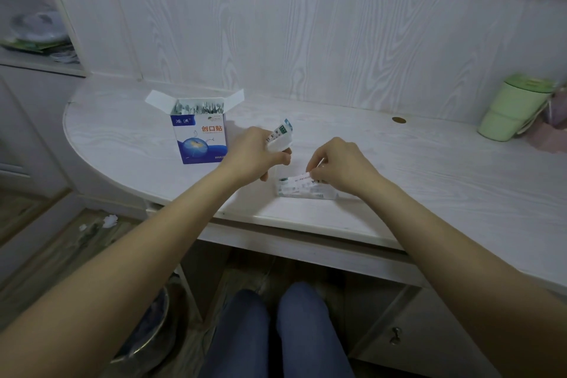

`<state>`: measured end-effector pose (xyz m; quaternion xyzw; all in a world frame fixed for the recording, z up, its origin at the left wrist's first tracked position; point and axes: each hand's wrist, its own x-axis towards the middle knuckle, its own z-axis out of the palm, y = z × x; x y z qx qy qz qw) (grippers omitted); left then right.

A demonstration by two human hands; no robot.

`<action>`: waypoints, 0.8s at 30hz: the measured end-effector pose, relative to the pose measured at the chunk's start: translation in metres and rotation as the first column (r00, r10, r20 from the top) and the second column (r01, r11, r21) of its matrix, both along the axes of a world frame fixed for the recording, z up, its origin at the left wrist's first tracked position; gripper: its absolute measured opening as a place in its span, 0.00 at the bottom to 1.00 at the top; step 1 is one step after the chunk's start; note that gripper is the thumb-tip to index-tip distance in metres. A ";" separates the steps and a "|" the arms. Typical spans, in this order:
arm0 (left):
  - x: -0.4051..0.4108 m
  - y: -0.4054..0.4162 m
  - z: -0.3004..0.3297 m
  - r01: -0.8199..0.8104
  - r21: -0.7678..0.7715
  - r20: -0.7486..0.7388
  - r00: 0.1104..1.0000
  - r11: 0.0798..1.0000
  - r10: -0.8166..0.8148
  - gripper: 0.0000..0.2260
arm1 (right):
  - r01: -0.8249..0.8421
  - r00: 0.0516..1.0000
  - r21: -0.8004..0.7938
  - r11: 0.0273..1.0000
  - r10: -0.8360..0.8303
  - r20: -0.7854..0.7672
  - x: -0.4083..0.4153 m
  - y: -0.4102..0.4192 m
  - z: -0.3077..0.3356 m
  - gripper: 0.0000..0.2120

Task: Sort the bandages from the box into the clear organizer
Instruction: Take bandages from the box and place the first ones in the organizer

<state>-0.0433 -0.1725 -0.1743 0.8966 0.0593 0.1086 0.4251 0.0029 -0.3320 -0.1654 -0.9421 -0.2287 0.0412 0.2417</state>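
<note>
Head view: I sort bandages at the desk point(399, 144).
Left hand point(260, 153): grips a spare stack point(280, 136), ready to feed.
Right hand point(340, 164): pinches one bandage point(299, 178), lowering it into the organizer point(302, 192).
Box point(199, 132): open, within reach.

Blue-white box point(201, 135) upright, flaps open, bandages point(199, 107) inside; clear organizer point(306, 192) right, holding wrapped strips; fanned strips point(280, 136) raised between.

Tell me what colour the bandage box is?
The bandage box is blue and white with orange writing, seen from the head view.
</note>
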 end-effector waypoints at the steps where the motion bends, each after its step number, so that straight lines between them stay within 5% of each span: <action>1: -0.001 0.000 0.001 0.011 -0.005 -0.013 1.000 1.000 -0.011 0.06 | -0.009 1.000 -0.031 0.999 0.009 0.007 0.000 0.002 0.001 0.07; 10: -0.001 -0.003 0.004 0.094 0.042 -0.122 0.989 0.995 -0.088 0.04 | -0.015 0.994 -0.211 0.977 0.038 0.106 -0.003 0.010 0.001 0.07; 17: -0.002 -0.004 0.006 0.119 0.082 -0.154 0.982 0.989 -0.106 0.05 | -0.076 0.992 -0.185 0.980 0.094 0.090 -0.002 0.011 -0.001 0.07; 20: -0.006 0.000 0.008 0.089 -0.094 -0.073 0.993 0.992 -0.096 0.01 | -0.094 0.994 -0.062 0.994 0.097 0.048 -0.001 0.005 0.003 0.08; 24: -0.014 0.007 0.009 0.098 -0.348 -0.053 0.991 0.932 -0.124 0.01 | -0.047 0.989 0.399 0.916 0.098 -0.109 -0.009 -0.009 0.019 0.07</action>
